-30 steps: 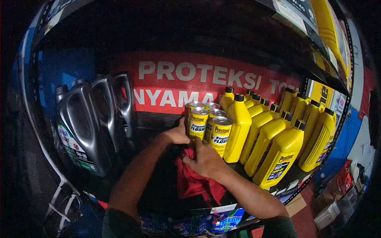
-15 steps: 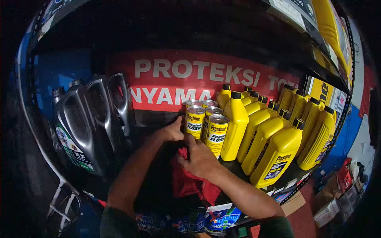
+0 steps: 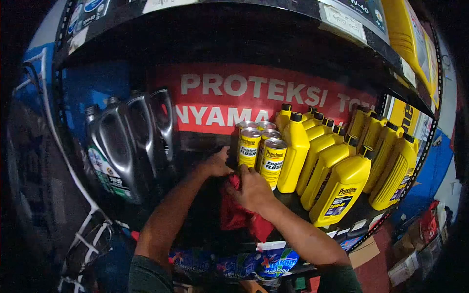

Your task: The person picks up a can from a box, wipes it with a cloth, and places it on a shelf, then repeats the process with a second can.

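Note:
Several yellow and silver Prestone Engine Flush cans stand grouped on the dark shelf. Close to the left side of the cans is my left hand, its thumb raised and its other fingers partly hidden. My right hand is at the base of the front-left can, with a red cloth bunched beneath its fingers and hanging toward the shelf edge. Its fingers are curled around the cloth. Right beside the cans stands a tall yellow bottle.
Rows of yellow Prestone bottles fill the right side. Dark grey oil jugs stand at the left. A red lettered banner is behind. An upper shelf hangs overhead, and blue coolant packs sit below the front edge.
The whole view has shifted, with shelf items appearing farther right. My left hand has drawn slightly away from the cans, leaving a small gap. My right hand remains by the can bases with the cloth.

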Tool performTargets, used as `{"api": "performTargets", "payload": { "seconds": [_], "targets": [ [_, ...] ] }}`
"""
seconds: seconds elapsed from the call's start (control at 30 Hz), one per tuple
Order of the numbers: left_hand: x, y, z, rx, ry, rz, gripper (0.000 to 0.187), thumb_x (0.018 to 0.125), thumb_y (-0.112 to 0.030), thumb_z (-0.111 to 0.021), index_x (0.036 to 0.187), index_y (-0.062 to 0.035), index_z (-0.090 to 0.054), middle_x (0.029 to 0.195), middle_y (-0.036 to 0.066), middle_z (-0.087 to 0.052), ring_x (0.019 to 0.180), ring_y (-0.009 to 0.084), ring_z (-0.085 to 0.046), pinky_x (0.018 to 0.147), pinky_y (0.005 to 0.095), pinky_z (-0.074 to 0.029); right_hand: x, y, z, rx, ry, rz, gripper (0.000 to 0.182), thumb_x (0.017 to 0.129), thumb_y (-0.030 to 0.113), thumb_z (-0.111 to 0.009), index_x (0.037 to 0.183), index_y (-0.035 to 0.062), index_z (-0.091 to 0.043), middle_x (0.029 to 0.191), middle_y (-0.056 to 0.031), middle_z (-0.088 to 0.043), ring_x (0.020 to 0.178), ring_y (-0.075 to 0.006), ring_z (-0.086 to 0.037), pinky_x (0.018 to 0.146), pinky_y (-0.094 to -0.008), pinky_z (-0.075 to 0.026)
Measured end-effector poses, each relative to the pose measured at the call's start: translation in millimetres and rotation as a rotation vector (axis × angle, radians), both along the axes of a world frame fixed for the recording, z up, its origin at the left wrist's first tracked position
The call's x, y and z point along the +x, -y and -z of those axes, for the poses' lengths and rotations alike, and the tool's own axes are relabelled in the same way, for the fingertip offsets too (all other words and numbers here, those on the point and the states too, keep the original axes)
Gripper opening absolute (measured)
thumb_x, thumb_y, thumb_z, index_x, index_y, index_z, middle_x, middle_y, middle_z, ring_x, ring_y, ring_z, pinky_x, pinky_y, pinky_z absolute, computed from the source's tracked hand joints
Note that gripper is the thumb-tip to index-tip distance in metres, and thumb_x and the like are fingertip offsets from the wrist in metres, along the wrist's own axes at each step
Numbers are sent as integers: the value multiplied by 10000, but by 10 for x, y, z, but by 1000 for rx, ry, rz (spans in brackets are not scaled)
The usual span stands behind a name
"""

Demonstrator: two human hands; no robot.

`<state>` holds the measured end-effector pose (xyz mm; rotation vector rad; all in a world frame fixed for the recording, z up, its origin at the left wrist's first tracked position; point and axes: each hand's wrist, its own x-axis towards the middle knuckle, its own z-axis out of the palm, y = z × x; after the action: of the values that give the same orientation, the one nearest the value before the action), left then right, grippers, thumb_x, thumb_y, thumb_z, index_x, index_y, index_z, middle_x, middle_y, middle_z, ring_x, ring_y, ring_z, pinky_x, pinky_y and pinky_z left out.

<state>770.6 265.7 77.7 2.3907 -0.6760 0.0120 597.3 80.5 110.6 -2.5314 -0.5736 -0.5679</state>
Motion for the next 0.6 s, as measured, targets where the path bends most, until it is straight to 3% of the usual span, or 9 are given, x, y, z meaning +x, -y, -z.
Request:
{"api": "performTargets", "payload": {
  "seconds": [0.03, 0.13, 0.27, 0.33, 0.5, 0.6],
  "targets": [
    [-107, -50, -48, 45, 48, -18, 1123, 767, -317, -915, 1589, 23, -230, 1563, 297, -435, 1453, 371, -458, 1170, 429, -428, 35, 9, 82, -35, 65, 3, 584, 918, 402, -717, 1210, -69, -534, 1054, -326, -691, 945, -494, -703, 825, -564, -574],
    [-585, -160, -333, 71, 48, -138, 978, 781, -369, -902, 1517, 40, -404, 1490, 280, -532, 1369, 388, -548, 1148, 441, -452, -69, -5, 39, -37, 41, 9, 567, 925, 398, -710, 1196, -69, -539, 1032, -313, -700, 935, -481, -710, 816, -555, -578],
    [-880, -369, -516, 118, 28, -139, 885, 804, -388, -883, 1459, 55, -486, 1452, 270, -572, 1338, 374, -575, 1130, 441, -465, -110, 3, 115, 11, 135, -33, 535, 925, 416, -710, 1152, -49, -573, 1029, -311, -701, 891, -473, -716, 778, -547, -585],
    [-1091, -408, -706, 339, 94, -92, 781, 799, -370, -868, 1388, 49, -574, 1343, 249, -658, 1239, 393, -642, 1057, 460, -515, -188, 15, 144, 52, 118, -38, 536, 932, 435, -702, 1148, -42, -587, 1027, -306, -702, 883, -476, -715, 773, -547, -586],
    [-1627, -447, -925, 461, 64, -130, 711, 832, -427, -828, 1326, 47, -635, 1325, 247, -666, 1240, 388, -643, 1050, 452, -515, -390, 101, 95, 84, 57, -75, 574, 948, 488, -680, 1178, -34, -613, 990, -270, -711, 845, -488, -710, 766, -553, -587],
    [-2084, -465, -1135, 550, 28, -172, 708, 857, -453, -801, 1337, 40, -632, 1315, 250, -671, 1235, 390, -644, 1047, 451, -517, -588, 181, -14, 57, -78, -165, 649, 943, 537, -678, 1229, -41, -609, 1060, -290, -703, 959, -475, -708, 846, -555, -573]
  ]
}}
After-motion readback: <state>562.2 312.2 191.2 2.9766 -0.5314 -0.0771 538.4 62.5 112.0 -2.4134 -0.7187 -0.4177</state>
